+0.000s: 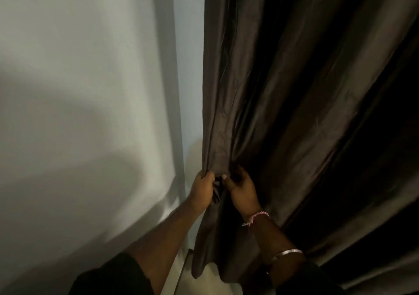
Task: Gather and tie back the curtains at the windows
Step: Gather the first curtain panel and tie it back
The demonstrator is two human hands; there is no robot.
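Fingers (pixel 209 175) of both hands curl tight, gripping the dark curtain's (pixel 294 90) bunched edge.

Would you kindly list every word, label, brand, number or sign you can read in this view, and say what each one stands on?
There is none to read. The dark curtain, gripped near its edge by the left hand and the right hand, is plain fabric. The pale wall, the pink thread band and the metal bangle on the right arm carry no lettering that shows.
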